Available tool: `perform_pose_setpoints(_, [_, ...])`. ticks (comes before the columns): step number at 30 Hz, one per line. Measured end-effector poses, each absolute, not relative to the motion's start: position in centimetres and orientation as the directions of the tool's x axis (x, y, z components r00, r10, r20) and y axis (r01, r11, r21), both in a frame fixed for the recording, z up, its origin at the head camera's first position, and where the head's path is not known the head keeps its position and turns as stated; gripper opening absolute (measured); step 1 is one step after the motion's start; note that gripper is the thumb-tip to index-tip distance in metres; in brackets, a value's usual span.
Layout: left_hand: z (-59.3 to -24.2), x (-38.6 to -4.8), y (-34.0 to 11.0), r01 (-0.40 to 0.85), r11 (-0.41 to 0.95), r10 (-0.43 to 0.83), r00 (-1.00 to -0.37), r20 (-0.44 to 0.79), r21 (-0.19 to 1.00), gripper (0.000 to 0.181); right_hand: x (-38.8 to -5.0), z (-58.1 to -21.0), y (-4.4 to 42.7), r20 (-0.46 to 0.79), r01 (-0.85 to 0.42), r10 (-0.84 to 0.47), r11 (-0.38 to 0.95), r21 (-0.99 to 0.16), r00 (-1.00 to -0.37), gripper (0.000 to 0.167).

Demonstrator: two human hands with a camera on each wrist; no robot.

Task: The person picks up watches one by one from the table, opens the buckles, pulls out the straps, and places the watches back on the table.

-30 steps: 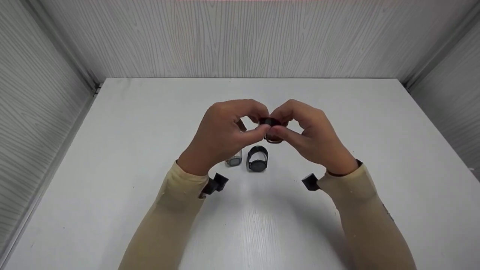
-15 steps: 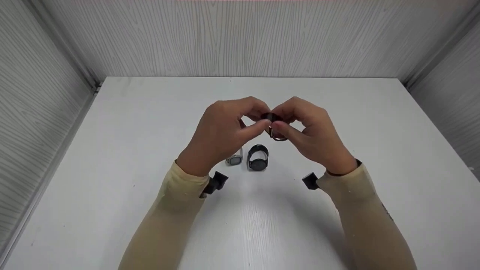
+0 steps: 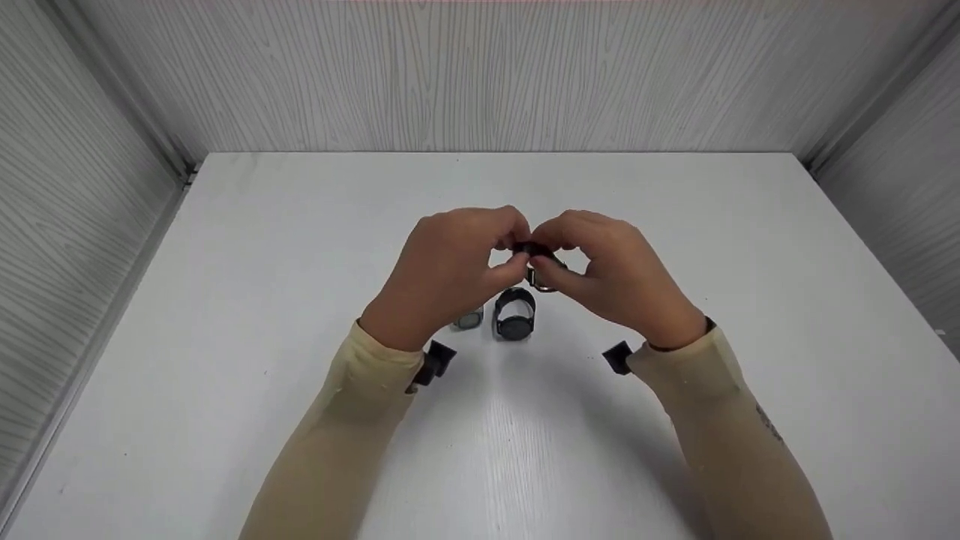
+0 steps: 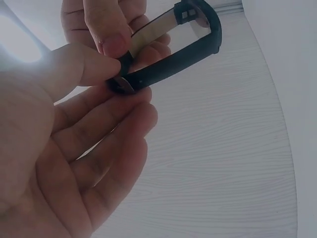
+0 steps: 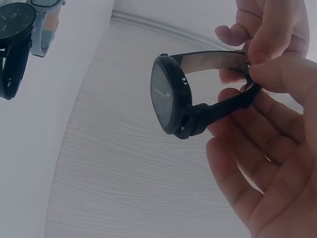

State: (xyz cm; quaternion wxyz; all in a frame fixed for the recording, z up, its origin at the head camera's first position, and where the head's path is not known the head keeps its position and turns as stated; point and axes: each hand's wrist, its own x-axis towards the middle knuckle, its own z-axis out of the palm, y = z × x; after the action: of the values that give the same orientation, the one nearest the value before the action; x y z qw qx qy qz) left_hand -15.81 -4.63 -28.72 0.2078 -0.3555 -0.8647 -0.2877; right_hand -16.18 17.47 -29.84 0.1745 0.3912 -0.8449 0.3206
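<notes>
Both hands hold one dark wristwatch point(image 5: 228, 106) up above the table. Its case, at the far end of the looped strap in the right wrist view, has a dark face. My left hand point(image 3: 450, 270) pinches the strap near its buckle end between thumb and fingers. From the other side, my right hand point(image 3: 619, 270) grips the same part of the strap with thumb and forefinger. The left wrist view shows the strap point(image 4: 168, 67) as a narrow loop with a pale inner side. Fingertips hide much of the buckle.
Below the hands, a black round-faced watch point(image 3: 514, 327) stands on the white table point(image 3: 225, 300). Beside it is a smaller pale watch point(image 3: 469, 320), partly covered by the left hand. A wood-grain panel point(image 3: 487, 75) rises behind the table.
Both hands have come slightly down and left with the watch, after rising a little earlier. They keep hold of the strap, and the left hand covers more of the pale watch.
</notes>
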Motion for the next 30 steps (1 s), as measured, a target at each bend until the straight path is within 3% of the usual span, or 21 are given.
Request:
perform_pose_setpoints(15, [-30.3, -17.2, -3.7, 0.756, 0.549, 0.446, -0.626, 0.64, 0.357, 0.008, -17.0, -30.4, 17.7, 0.552, -0.72, -0.464, 0.387, -0.577, -0.692, 0.019])
perform_pose_setpoints(20, [-29.9, -17.2, -4.0, 0.735, 0.506, 0.444, -0.67, 0.595, 0.45, 0.009, -17.1, -30.2, 17.5, 0.54, -0.704, -0.466, 0.331, -0.628, -0.701, 0.018])
perform_pose_setpoints(30, [-29.6, -17.2, -3.8, 0.655, 0.377, 0.388, -0.753, 0.531, 0.655, 0.009, -17.0, -30.1, 17.6, 0.568, -0.696, -0.405, 0.36, -0.621, -0.716, 0.016])
